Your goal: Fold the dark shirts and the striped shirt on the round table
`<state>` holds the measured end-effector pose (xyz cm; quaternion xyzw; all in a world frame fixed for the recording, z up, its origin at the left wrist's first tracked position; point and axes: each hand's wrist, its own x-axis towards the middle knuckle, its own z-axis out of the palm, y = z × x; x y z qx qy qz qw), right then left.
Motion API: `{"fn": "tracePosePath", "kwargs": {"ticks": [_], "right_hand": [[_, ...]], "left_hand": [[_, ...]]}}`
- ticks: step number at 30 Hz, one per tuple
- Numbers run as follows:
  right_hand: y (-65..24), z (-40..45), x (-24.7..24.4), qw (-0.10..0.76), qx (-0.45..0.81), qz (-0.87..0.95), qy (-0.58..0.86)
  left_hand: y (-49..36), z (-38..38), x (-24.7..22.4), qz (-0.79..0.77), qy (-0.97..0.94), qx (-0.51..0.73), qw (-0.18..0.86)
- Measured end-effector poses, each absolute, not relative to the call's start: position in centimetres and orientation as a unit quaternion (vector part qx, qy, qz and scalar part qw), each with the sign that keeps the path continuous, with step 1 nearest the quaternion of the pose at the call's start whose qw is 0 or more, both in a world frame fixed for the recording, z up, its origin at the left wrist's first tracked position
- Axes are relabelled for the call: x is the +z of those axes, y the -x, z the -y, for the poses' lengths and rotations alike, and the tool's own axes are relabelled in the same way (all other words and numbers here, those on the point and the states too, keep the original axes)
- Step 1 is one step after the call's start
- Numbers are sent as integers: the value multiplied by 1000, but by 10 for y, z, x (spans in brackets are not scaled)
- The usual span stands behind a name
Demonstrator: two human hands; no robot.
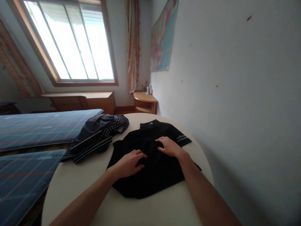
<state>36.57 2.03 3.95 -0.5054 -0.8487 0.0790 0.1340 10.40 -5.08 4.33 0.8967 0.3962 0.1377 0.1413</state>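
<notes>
A black short-sleeved shirt [150, 175] lies spread on a round cream table [131, 207], its collar pointing away from me. Two pale stripes cross the sleeve at its right. My left hand [131, 161] is over the left middle of the shirt, fingers apart and slightly bent, holding nothing. Over the upper right part of the shirt is my right hand [168, 147], also with its fingers apart and nothing in it. Whether the fingertips press on the cloth is hard to tell.
A crumpled dark striped garment [94, 135] lies at the table's left back edge. Blue plaid mattresses [47, 128] flank the table on the left. A wall [240, 125] runs along the right. Behind are a desk [101, 97] and a corner shelf [145, 98].
</notes>
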Motion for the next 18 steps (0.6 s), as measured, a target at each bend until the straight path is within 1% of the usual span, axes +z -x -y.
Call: {"fn": "tracePosePath", "kwargs": {"ticks": [4,6,9,11,12,14,16,17,18], "right_hand": [[-364,-12,54,92,57,844,526],[-364,-8,61,64,84,844,526],[-363,-3,69,28,145,838,525],[-361,-1,71,7,166,837,521],[-359,-1,72,0,164,839,518],[-355,-3,70,19,131,849,511],[-350,-6,65,89,67,857,502],[-348,-8,61,128,39,858,495],[-347,-10,56,159,22,858,487]], "left_hand": [[-104,57,47,-376,-908,86,166],[-106,64,53,-355,-911,79,196],[-107,69,63,-325,-899,60,286],[-103,63,65,-345,-883,77,308],[-98,58,64,-374,-876,107,286],[-86,42,58,-456,-849,197,177],[-71,25,47,-532,-802,262,72],[-64,17,41,-572,-772,274,40],[-57,10,35,-605,-747,272,32]]}}
